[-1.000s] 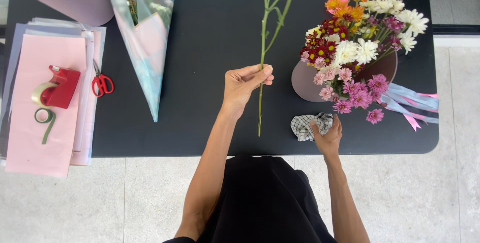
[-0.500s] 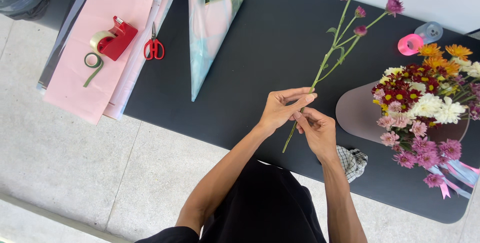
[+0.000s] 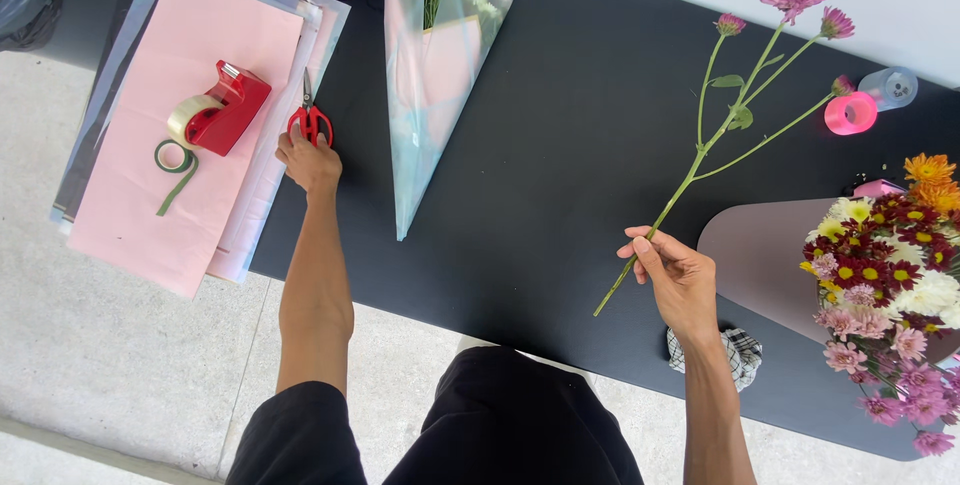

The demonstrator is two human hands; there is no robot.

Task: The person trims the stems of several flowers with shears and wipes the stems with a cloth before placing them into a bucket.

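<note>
My right hand [image 3: 678, 275] is shut on the lower green stem of a branching flower [image 3: 735, 110] with pink-purple blooms, held above the black table [image 3: 560, 155]. My left hand [image 3: 308, 160] has reached far left and rests on the red handles of a pair of scissors [image 3: 309, 117], whose blades point away from me. Whether the fingers are through the handles I cannot tell. The scissors lie on the edge of a stack of pink and pale paper sheets [image 3: 170, 125].
A red tape dispenser [image 3: 220, 110] and a green tape roll [image 3: 173, 157] lie on the sheets. A clear cone wrap with flowers [image 3: 440, 55] lies mid-table. A mixed bouquet [image 3: 890, 275] in grey paper, a pink ribbon spool [image 3: 850, 113] and a checked cloth [image 3: 735, 353] are at right.
My left hand let go of the flower stem and moved left to the scissors. The right hand now holds the stem alone. The view has shifted left.
</note>
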